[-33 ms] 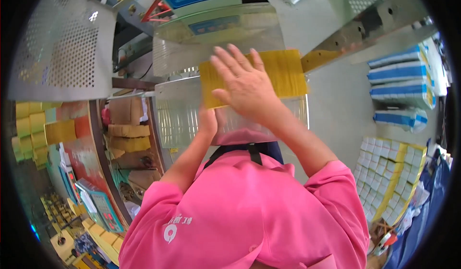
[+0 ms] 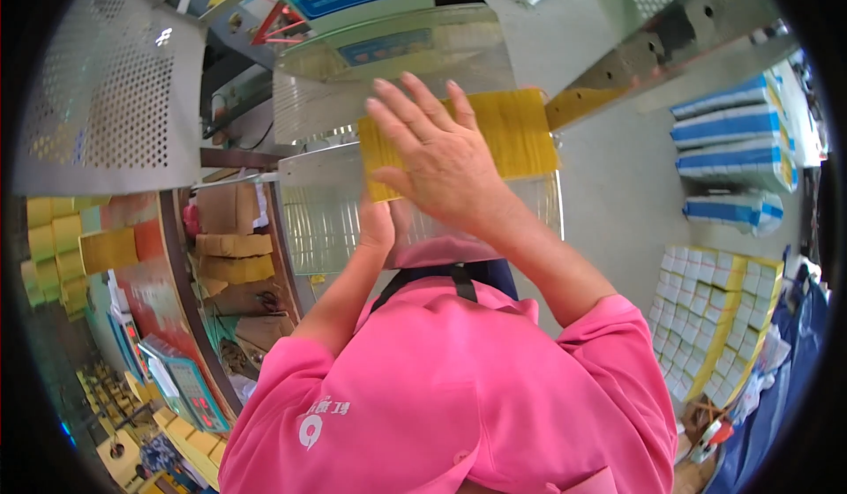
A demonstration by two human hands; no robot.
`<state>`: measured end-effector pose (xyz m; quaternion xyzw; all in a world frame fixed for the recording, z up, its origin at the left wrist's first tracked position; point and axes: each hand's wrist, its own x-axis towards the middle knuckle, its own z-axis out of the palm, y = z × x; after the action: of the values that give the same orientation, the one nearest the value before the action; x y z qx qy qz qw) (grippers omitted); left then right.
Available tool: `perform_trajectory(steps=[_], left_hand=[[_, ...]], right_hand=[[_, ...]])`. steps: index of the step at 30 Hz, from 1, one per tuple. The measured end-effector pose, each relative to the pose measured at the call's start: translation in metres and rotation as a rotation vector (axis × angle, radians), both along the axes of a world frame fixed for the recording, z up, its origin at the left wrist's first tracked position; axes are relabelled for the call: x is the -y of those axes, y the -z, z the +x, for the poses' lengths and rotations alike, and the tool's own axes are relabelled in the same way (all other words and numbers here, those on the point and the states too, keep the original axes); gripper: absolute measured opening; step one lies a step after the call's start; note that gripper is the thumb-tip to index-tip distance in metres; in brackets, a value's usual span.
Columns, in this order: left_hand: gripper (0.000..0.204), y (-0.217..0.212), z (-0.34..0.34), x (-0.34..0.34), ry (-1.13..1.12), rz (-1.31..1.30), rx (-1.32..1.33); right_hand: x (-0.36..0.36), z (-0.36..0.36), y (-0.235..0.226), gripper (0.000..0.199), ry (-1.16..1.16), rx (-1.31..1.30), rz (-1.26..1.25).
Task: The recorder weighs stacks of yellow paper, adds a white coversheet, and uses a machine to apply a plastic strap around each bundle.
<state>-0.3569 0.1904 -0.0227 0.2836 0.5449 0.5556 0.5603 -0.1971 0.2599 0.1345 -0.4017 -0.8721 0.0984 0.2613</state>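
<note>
Yellow paper, a thick stack of it, sits right in the middle of my view, over the near part of the shiny surface, and I'm watching its edges closely. The right hand lies spread across the left half, fingers fanned, thumb out toward the near edge. The left hand is up against the near left corner; its fingers vanish behind the paper, so I can't tell whether they pinch or only prop.

Here's my worry: all that weight of palm sits on the left, and I see no hand at the right end. Press unevenly and, I reckon, that free end could tip or fan out; push sideways and the top sheets could slide off the lower ones. The drilled bar runs close by that end too, so a swing to the right might catch a corner. I can't tell if they touch.

Now the change: the whole view shifts slightly left, stack included, but the right hand goes further, creeping left and away across the paper. The left hand keeps its corner.
</note>
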Motion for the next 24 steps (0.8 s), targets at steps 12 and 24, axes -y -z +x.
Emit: perform_trajectory(steps=[12, 24], left_hand=[[0.042, 0.028, 0.001, -0.003, 0.058, 0.069, -0.030], [0.041, 0.001, -0.011, -0.022, 0.105, 0.161, -0.312]], right_hand=[[-0.014, 0.059, 0.014, 0.065, 0.257, 0.015, 0.068], [0.060, 0.165, 0.096, 0.041, 0.590, -0.887, -0.209]])
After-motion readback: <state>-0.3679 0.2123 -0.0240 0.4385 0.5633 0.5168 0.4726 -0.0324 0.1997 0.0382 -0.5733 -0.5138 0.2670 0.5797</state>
